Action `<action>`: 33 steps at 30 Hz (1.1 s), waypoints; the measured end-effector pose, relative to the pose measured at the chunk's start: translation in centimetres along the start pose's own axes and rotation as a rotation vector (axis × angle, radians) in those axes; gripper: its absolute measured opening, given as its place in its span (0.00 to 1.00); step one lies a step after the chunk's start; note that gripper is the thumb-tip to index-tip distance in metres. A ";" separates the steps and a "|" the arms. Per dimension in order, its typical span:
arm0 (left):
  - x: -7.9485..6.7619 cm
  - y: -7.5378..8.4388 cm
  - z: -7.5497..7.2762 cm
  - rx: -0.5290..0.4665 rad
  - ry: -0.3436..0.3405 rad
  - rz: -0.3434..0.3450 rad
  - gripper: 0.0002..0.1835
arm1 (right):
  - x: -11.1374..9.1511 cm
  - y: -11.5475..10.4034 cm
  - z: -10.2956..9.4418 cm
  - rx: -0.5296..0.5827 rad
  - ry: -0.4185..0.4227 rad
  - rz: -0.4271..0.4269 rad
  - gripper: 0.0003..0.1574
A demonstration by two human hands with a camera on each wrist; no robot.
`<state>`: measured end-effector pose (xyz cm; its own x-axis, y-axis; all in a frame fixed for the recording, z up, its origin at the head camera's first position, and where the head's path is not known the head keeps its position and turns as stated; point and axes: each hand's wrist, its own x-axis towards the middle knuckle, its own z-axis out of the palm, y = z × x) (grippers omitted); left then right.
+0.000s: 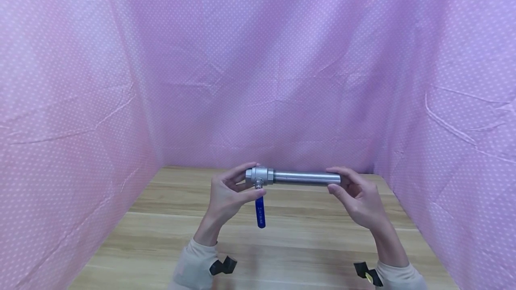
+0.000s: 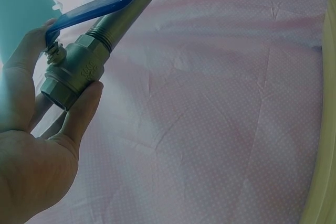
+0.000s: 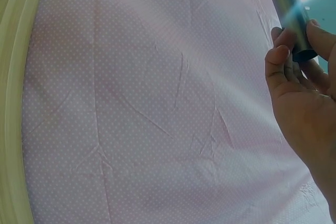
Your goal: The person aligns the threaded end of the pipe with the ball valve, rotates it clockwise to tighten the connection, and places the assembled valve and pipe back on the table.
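Nearest the person, behind the fingers at the wrists, are a pale left sleeve and a pale right sleeve, with a black piece just inside the left one and another black fitting just inside the right. The blue lever handle points back toward the person from under the left thumb, which lies across its stem end. The left hand grips the silver ball valve, thumb on the near side, other fingers around its far side. From the valve, a metal pipe spans the gap between the two hands, some thread showing at the joint; the right hand pinches its outer end between thumb and fingers. Wood-grain worktop lies below the fingers, and beyond them hangs creased pink dotted cloth, also rising to either side.
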<state>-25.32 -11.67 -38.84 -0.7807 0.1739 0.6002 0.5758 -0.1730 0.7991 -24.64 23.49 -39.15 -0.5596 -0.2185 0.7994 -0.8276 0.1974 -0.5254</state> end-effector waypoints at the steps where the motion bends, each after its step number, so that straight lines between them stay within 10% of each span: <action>1: 0.0 0.0 0.0 0.002 0.001 0.002 0.36 | 0.0 0.0 0.0 0.003 0.001 0.004 0.32; 12: 0.0 0.2 0.0 0.010 0.004 0.006 0.36 | 0.6 0.3 0.4 0.257 -0.032 -0.091 0.34; 33: 0.0 -0.1 -0.1 0.017 -0.001 0.003 0.36 | 0.4 0.4 0.2 0.192 -0.019 -0.087 0.31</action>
<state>-25.39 -11.77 -38.93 -0.7785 0.1746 0.6029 0.5824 -0.1573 0.7975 -25.20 23.28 -39.13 -0.4846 -0.2447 0.8398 -0.8650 -0.0087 -0.5017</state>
